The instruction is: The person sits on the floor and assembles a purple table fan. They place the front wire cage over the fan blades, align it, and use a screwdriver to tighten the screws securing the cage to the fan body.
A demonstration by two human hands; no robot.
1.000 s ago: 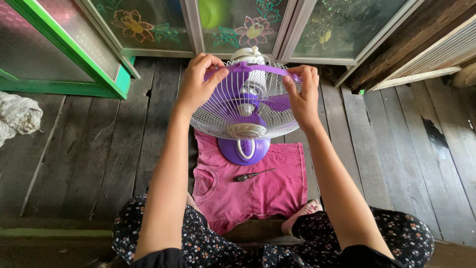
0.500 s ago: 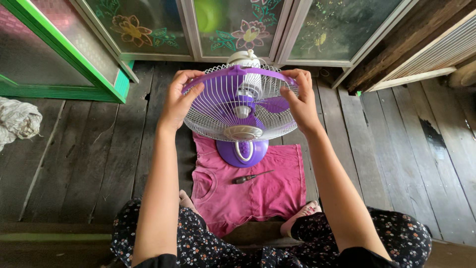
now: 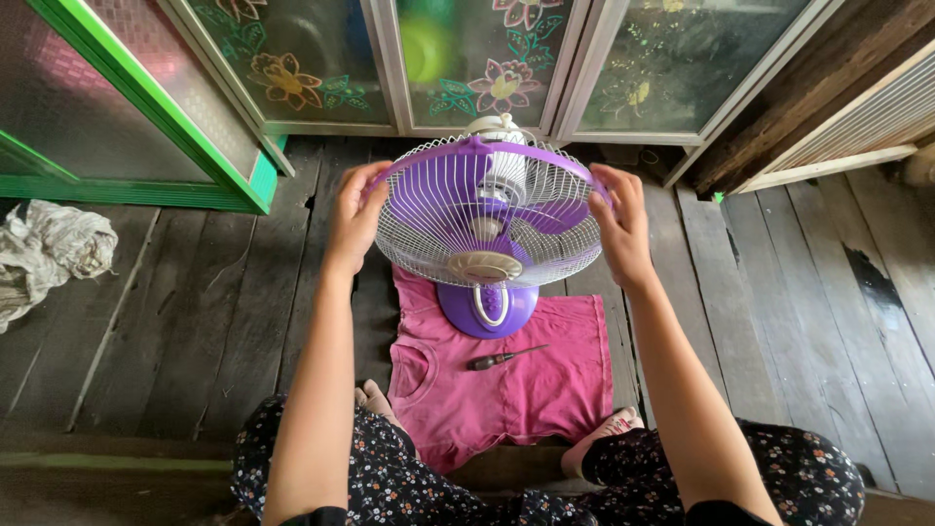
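The left hand (image 3: 355,216) grips the left edge of the fan guard (image 3: 458,219), and the right hand (image 3: 619,226) grips the right edge. On both hands the fingers curl closed over the purple rim (image 3: 487,147), with the thumbs on the front wires, so the guard sits between the two palms. How far the fingers reach behind the rim is hard to see from this view.

The fan (image 3: 487,234) stands upright on a pink shirt (image 3: 531,385) that is spread flat on the floor. Its round purple base (image 3: 487,310) rests on the upper part of the shirt. A small screwdriver (image 3: 504,358) with a dark handle lies on the shirt just in front of the base, not touching it.

The guard is a dome of thin white wires with a pale round cap (image 3: 484,266) at the centre. Inside this cage are the purple blades (image 3: 545,216) and, behind them, the white motor housing (image 3: 495,127).

The wooden floor (image 3: 195,321) is made of old grey planks with gaps between them. Behind the fan stand cabinet doors (image 3: 487,58) of frosted glass with painted flowers, and a green-framed door (image 3: 146,127) is at the left. A crumpled pale cloth (image 3: 49,253) lies well apart at the far left.
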